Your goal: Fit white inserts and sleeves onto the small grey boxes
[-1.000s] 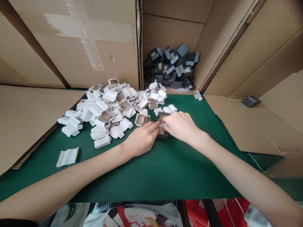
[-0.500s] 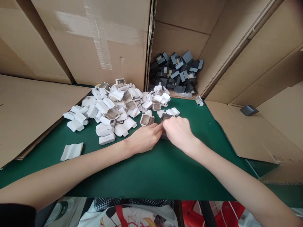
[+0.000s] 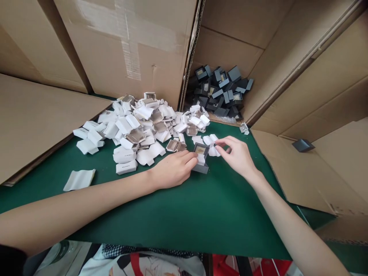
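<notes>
A small dark grey hinged box [image 3: 202, 168] stands open on the green table. Its raised lid has a pale yellowish panel inside, and a white insert shows in the base. My left hand [image 3: 174, 168] grips the box from its left side, with the fingertips over the insert. To the right of the box, my right hand [image 3: 238, 155] is closed in a pinch; a tiny dark bit shows at its fingertips, too small to name. Just beyond those fingertips lie white folded card pieces [image 3: 213, 150].
A large heap of white folded card inserts [image 3: 143, 126] spreads over the left and middle of the table [image 3: 184, 214]. Several dark boxes [image 3: 221, 90] are piled inside a cardboard carton at the back. One dark box [image 3: 303, 145] rests on a cardboard flap at right.
My right hand has moved off the box to the right, uncovering its open lid and white insert. My left hand stays at the box. The view has shifted slightly.
</notes>
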A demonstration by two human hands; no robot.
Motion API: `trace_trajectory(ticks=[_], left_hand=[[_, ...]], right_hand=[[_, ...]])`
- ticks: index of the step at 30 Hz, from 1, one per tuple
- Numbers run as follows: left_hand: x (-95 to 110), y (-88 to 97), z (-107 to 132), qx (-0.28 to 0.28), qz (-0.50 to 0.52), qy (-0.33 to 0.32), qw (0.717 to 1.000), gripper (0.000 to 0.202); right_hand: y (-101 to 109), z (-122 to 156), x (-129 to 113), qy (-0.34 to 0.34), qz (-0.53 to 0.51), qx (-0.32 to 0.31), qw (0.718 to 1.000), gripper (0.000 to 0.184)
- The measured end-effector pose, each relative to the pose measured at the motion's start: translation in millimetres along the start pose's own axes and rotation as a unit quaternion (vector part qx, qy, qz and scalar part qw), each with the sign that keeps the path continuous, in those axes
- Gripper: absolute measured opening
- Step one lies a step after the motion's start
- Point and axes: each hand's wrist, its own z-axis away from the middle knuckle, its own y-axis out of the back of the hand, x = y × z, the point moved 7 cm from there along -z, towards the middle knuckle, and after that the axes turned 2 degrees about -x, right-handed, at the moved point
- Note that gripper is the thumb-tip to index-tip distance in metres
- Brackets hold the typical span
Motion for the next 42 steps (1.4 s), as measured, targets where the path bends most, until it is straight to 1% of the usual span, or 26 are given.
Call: trace_trajectory(ticks=[3,5,7,9,11,14,18,21,24,26,28,30,33,35,36,39,42], left_hand=[[0,1.4,2,0.015,-0.004,-0.007,1.000,0.029],[1,2.7,2,0.026,-0.011,-0.011,1.000,0.030],[1,4.4,3,0.034,-0.018,-0.015,0.999,0.031],[2,6.3,3,0.037,-0.021,-0.019,0.999,0.032],[3,7.9,4,0.037,-0.025,-0.023,0.999,0.031],[3,10.0,5,0.037,-0.032,-0.032,0.998,0.030],[4,10.4,6,0.025,-0.045,-0.042,0.998,0.029],[5,12.2,6,0.025,-0.035,-0.046,0.998,0.030],[5,14.4,6,0.031,-0.019,-0.047,0.998,0.032],[6,15.1,6,0.030,-0.014,-0.051,0.998,0.034],[6,15.5,6,0.031,-0.011,-0.060,0.998,0.037],[7,15.3,7,0.030,-0.007,-0.068,0.997,0.039],[6,13.5,7,0.025,0.004,-0.069,0.997,0.037],[4,12.7,7,0.026,0.015,-0.061,0.998,0.033],[3,12.6,7,0.028,0.022,-0.057,0.998,0.032],[0,13.6,7,0.035,0.055,-0.047,0.997,0.030],[-4,17.1,7,0.055,0.104,-0.024,0.993,0.026]], right_hand=[[-12,4,4,0.036,0.036,0.008,0.999,0.037],[-22,2,5,0.055,0.046,-0.021,0.997,0.041],[-31,0,7,0.063,0.052,-0.049,0.995,0.038],[-32,-3,8,0.062,0.053,-0.046,0.996,0.030],[-28,-3,10,0.051,0.052,-0.027,0.997,0.022],[-23,-2,17,0.018,0.060,-0.002,0.998,0.019],[-22,2,30,-0.010,0.073,0.029,0.997,0.025],[-20,5,43,-0.049,0.078,0.058,0.994,0.031],[-20,5,53,-0.081,0.064,0.040,0.994,0.026],[-20,5,54,-0.081,0.042,0.020,0.996,0.021],[-17,4,50,-0.063,0.026,0.019,0.997,0.023],[-12,3,41,-0.032,0.028,0.034,0.999,0.027],[-1,5,20,0.027,0.032,0.087,0.995,0.029],[7,8,5,0.061,0.009,0.120,0.991,0.028],[10,9,-3,0.075,-0.007,0.126,0.989,0.028],[14,12,-23,0.105,-0.045,0.120,0.986,0.029],[17,18,-41,0.145,-0.054,0.125,0.980,0.028]])
